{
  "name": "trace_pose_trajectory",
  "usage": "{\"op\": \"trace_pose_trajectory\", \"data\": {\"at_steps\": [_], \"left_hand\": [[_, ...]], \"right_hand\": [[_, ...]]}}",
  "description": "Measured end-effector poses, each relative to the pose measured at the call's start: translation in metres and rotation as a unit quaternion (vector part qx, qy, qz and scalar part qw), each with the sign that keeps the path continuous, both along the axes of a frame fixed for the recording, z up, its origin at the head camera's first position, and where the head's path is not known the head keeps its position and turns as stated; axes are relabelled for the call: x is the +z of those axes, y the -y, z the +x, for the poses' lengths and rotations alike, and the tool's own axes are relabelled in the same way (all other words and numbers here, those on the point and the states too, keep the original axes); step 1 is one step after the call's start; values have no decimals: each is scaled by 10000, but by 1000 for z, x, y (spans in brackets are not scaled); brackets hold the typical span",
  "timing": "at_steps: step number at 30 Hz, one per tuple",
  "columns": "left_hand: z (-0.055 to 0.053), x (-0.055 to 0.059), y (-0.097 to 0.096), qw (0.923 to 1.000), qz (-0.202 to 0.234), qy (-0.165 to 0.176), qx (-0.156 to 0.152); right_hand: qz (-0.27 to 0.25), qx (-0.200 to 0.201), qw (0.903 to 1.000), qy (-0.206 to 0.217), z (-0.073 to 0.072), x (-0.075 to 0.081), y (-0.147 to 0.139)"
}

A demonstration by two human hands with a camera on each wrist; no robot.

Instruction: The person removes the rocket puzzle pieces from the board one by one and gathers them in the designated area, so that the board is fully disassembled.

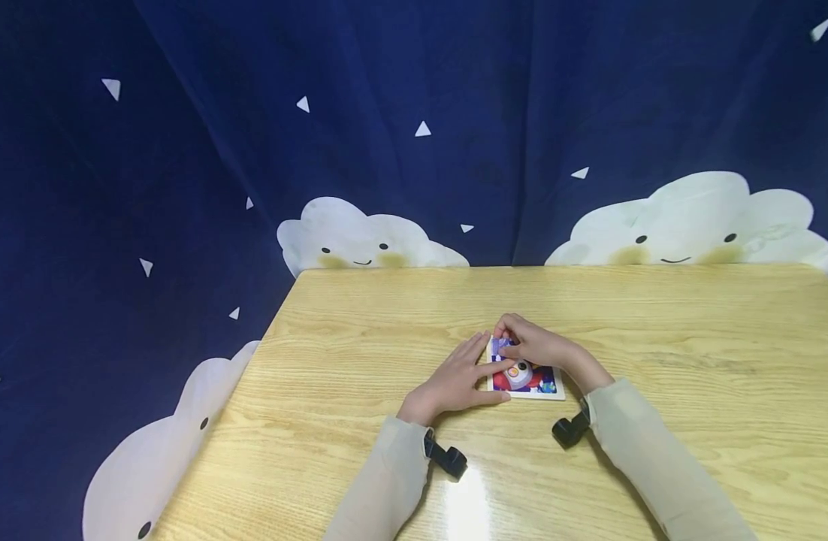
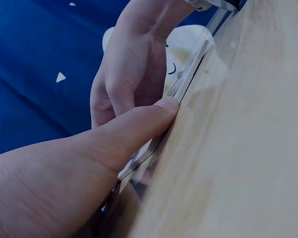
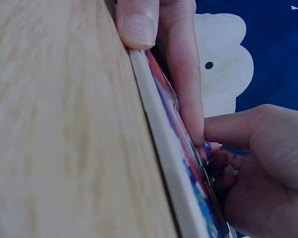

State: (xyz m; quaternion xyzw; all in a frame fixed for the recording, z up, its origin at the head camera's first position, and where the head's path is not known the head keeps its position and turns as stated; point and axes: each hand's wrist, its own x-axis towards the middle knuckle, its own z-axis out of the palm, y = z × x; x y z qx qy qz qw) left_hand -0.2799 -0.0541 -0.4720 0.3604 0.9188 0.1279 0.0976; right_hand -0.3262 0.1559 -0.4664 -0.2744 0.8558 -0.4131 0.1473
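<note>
A flat picture puzzle (image 1: 522, 385) in a thin white frame lies on the table, showing a cartoon penguin on dark blue and red. My left hand (image 1: 451, 382) spreads its fingers over the puzzle's left side; the thumb rests along the near edge and one finger presses on the picture. At the far left corner, my right hand (image 1: 541, 347) pinches a small bluish-purple puzzle piece (image 3: 233, 150) between thumb and fingers, low over the board. Most of that piece is hidden by the fingers. In the left wrist view, the left thumb (image 2: 164, 109) lies on the frame's edge.
The light wooden table (image 1: 691, 346) extends around the puzzle on all sides. A dark blue curtain (image 1: 414, 60) with white clouds and triangles hangs behind and to the left. Black wrist camera mounts (image 1: 448, 458) stick out from both sleeves.
</note>
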Motion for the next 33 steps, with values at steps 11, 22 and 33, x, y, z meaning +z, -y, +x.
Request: {"op": "trace_pose_trajectory", "data": {"at_steps": [11,22,33], "left_hand": [[2,-3,1,10000,5,25,25],[2,-2,1,10000,32,-11,45],[0,-3,0,10000,64,4,69]], "right_hand": [[-390,-161,9991,-75,4,-4,-1],[-485,-278,9981,-256,9,-3,-3],[-376,-462,9975,-383,10,-1,-7]]}}
